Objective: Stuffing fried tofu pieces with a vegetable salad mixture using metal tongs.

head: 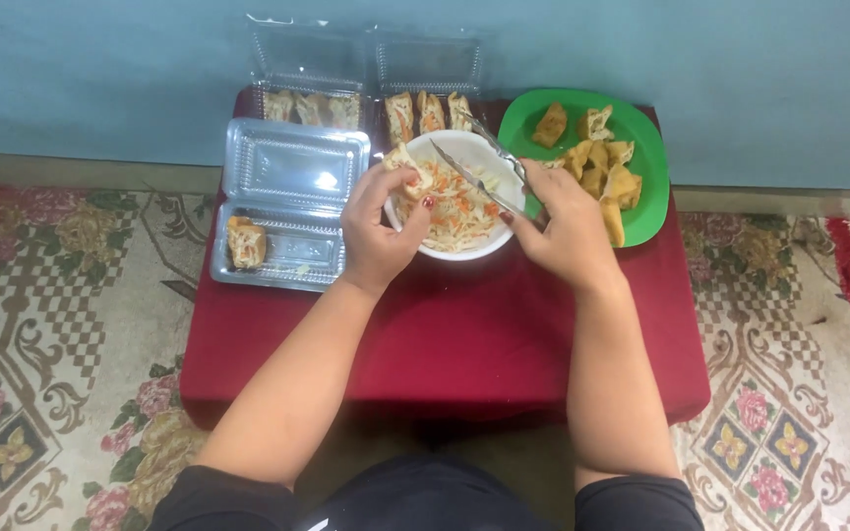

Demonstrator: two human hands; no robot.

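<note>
My left hand [378, 224] holds a split piece of fried tofu [407, 167] over the white bowl [464, 248] of shredded vegetable filling [456, 206]. My right hand [565, 224] grips metal tongs [479, 169], their tips over the bowl close to the tofu piece. Several plain fried tofu pieces lie on the green plate [653, 187] to the right of the bowl.
An open clear plastic box [292, 202] at left holds one stuffed piece [246, 241]. Two more open clear boxes [366, 74] at the back hold stuffed pieces. Everything sits on a low table under a red cloth [464, 334], on a patterned carpet against a blue wall.
</note>
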